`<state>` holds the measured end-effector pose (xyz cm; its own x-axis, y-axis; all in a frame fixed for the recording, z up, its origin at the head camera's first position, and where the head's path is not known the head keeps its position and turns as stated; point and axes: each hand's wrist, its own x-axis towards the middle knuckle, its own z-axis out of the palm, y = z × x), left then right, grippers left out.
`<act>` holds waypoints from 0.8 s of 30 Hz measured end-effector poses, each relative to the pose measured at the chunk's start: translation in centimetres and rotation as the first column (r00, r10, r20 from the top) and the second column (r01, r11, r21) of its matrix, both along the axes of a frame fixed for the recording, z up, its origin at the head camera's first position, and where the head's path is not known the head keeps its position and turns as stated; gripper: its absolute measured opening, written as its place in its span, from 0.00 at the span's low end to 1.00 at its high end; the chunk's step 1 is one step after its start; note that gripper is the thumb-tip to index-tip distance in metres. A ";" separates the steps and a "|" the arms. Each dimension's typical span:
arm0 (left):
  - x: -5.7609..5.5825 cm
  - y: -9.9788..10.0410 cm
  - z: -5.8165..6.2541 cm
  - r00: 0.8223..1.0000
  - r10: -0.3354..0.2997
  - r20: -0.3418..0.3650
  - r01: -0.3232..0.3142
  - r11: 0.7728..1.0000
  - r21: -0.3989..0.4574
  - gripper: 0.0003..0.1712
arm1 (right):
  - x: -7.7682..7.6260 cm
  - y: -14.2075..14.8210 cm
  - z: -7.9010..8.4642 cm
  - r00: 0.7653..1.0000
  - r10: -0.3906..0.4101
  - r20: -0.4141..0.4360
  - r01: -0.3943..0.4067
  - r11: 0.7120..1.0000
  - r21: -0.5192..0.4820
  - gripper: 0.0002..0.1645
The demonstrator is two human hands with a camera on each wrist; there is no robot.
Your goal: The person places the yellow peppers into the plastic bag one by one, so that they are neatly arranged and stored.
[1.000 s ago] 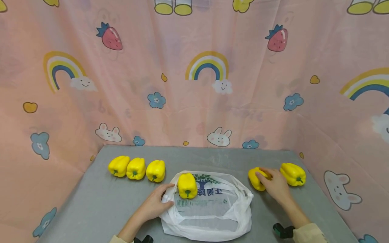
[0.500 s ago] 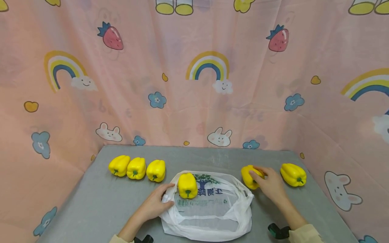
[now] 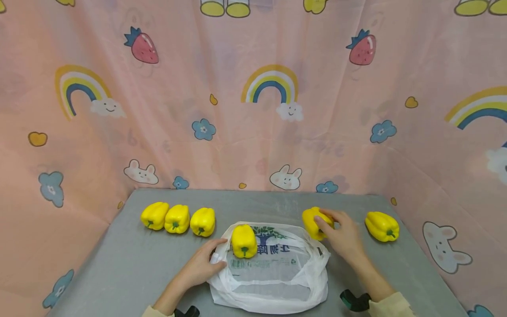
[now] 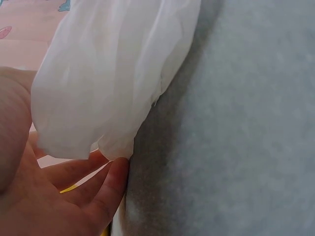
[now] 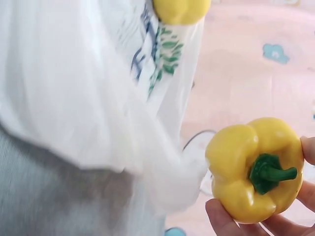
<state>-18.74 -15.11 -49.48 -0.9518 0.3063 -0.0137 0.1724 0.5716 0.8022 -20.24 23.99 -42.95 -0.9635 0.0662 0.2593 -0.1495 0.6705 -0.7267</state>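
A white plastic bag (image 3: 269, 304) with blue and green print lies mouth-up at the near middle of the table. My left hand (image 3: 203, 266) holds its left side, thumb and fingers spread along the rim; in the left wrist view the fingers (image 4: 106, 191) meet the white film. Inside the bag sits a yellow bell pepper (image 3: 244, 242). My right hand (image 3: 344, 233) grips another yellow bell pepper (image 3: 311, 222) by the bag's far right rim. Its green stem (image 5: 273, 173) shows in the right wrist view, with fingertips (image 5: 221, 216) around its side.
Three yellow bell peppers (image 3: 177, 219) lie in a row at the back left of the grey table (image 3: 130, 264). One more bell pepper (image 3: 382, 226) lies at the back right. A pink patterned curtain (image 3: 257, 145) stands behind the table and at both sides.
My right hand has carried its bell pepper leftward from beside the far-right pepper to the bag's right rim. The left hand and the bag have stayed in place.
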 end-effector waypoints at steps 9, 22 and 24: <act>0.0 -0.1 -0.1 1.000 -0.004 0.006 0.004 1.000 0.003 0.34 | 0.3 -2.7 -0.1 0.996 0.045 -0.072 -0.048 0.998 -0.043 0.28; -0.1 -0.2 -0.3 1.000 -0.004 0.006 0.004 1.000 -0.002 0.35 | 0.3 -5.7 -1.5 0.994 0.079 -0.081 -0.086 0.992 -0.088 0.25; -0.2 -0.2 -0.4 1.000 -0.008 0.010 0.008 1.000 0.001 0.35 | 0.4 -6.0 -1.7 0.995 0.083 -0.062 -0.088 0.991 -0.099 0.26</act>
